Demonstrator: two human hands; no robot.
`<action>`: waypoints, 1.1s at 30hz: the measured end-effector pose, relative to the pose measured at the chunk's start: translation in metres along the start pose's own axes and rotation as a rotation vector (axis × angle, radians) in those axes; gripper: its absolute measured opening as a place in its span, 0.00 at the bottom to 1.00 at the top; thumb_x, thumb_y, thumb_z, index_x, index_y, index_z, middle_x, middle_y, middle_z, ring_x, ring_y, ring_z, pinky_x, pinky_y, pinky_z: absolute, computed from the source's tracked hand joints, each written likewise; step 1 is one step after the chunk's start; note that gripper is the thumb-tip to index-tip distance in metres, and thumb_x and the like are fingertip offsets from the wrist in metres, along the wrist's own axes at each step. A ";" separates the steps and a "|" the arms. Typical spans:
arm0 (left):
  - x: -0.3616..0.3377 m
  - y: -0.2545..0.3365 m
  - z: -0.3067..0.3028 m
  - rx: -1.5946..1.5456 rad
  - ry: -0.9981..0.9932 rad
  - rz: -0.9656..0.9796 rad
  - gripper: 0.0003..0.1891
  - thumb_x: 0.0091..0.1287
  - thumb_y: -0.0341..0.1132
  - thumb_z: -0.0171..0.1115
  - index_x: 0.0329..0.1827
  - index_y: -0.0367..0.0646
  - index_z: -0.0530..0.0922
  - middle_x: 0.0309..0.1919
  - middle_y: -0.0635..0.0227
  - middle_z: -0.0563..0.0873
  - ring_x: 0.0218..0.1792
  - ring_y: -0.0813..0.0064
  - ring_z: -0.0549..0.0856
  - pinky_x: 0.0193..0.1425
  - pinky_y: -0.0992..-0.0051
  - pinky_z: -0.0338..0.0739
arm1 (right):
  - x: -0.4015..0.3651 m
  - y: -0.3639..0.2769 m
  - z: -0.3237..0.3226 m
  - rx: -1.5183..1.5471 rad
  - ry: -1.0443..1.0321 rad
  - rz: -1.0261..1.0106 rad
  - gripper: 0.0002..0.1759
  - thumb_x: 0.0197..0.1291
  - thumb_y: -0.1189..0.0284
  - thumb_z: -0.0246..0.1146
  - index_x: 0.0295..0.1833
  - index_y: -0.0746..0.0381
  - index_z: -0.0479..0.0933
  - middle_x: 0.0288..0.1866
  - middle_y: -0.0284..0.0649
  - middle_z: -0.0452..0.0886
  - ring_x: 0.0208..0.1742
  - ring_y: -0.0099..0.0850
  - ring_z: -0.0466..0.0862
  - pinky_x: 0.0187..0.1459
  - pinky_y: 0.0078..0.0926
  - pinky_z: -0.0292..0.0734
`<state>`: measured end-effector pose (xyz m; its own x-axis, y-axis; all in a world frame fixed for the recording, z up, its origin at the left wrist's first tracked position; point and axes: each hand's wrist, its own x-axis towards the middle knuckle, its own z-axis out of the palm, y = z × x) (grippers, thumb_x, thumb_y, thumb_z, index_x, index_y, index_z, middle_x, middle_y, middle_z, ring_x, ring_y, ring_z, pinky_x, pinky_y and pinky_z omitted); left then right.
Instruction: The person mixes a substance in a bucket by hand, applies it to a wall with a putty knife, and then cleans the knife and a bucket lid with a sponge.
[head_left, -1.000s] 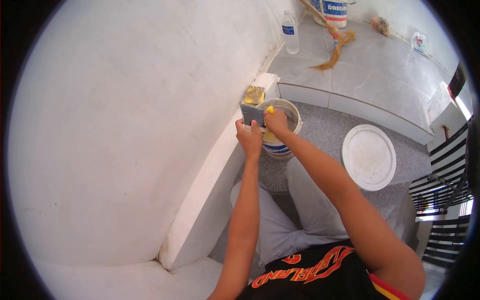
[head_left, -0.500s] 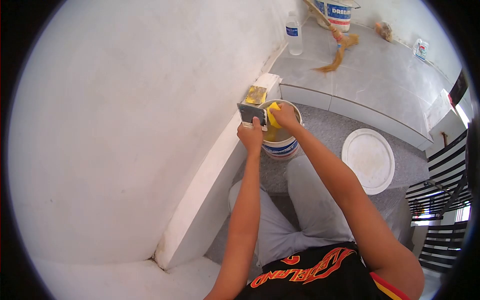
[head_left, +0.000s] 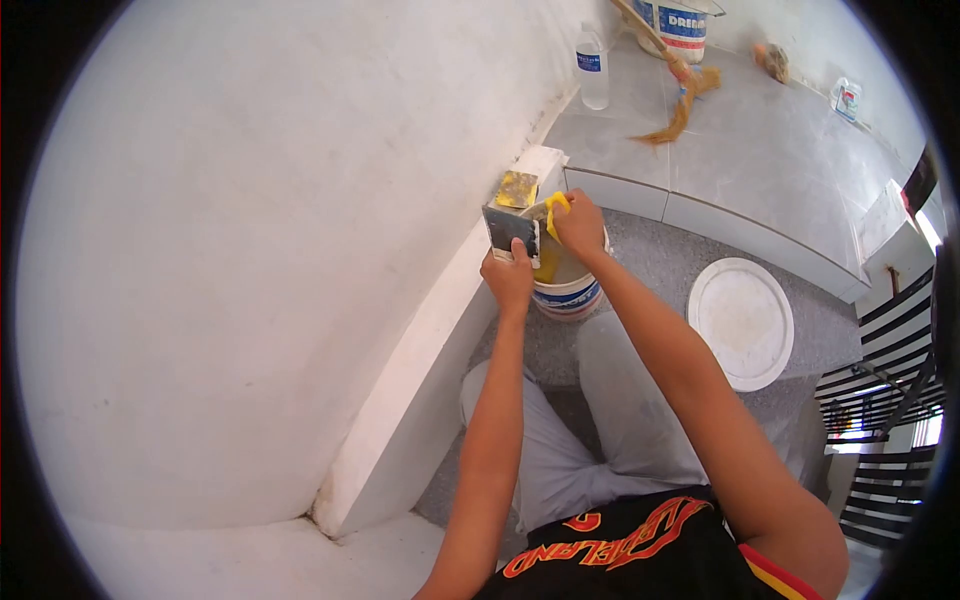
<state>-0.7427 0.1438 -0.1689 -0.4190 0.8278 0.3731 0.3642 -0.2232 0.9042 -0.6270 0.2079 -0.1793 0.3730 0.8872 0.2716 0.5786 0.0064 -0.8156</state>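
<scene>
Yellow tool (head_left: 556,212) and dark plate (head_left: 510,229) occupy separate hands (head_left: 510,282).

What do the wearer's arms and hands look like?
Left hand and right hand: no gloves, no watch visible. Arms bare, no sleeves. Black top, apparently sleeveless, with red-yellow lettering and red-and-yellow trim near the right shoulder.

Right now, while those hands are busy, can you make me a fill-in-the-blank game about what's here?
1. The dark, flat plate is in the person's ____ hand.
2. The other hand holds a thing coloured ____.
3. The round lid is coloured ____.
4. The clear bottle has a ____ label.

Missing words: left; yellow; white; blue.
</scene>
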 end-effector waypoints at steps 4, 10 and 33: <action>-0.006 0.004 0.006 0.010 0.004 0.080 0.10 0.56 0.32 0.60 0.29 0.30 0.79 0.23 0.56 0.84 0.26 0.63 0.84 0.33 0.67 0.76 | -0.013 0.005 -0.002 0.151 -0.034 -0.250 0.13 0.47 0.69 0.62 0.39 0.63 0.79 0.37 0.52 0.80 0.44 0.47 0.78 0.46 0.42 0.72; -0.007 0.000 0.006 -0.003 0.037 0.064 0.10 0.56 0.32 0.61 0.30 0.30 0.80 0.24 0.54 0.84 0.25 0.62 0.84 0.33 0.66 0.75 | -0.031 0.007 0.006 0.020 -0.100 -0.363 0.11 0.45 0.70 0.61 0.35 0.63 0.81 0.36 0.51 0.80 0.42 0.47 0.78 0.46 0.43 0.72; -0.006 -0.009 0.015 -0.007 0.036 0.128 0.09 0.58 0.31 0.61 0.30 0.31 0.79 0.24 0.57 0.84 0.26 0.65 0.84 0.32 0.68 0.75 | -0.002 0.004 -0.027 0.014 -0.137 -0.479 0.10 0.47 0.73 0.59 0.35 0.62 0.82 0.34 0.52 0.78 0.39 0.48 0.79 0.45 0.40 0.73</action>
<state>-0.7310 0.1481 -0.1826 -0.3989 0.7734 0.4927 0.4108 -0.3296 0.8501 -0.6059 0.1940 -0.1691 -0.0317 0.8358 0.5482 0.6517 0.4331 -0.6227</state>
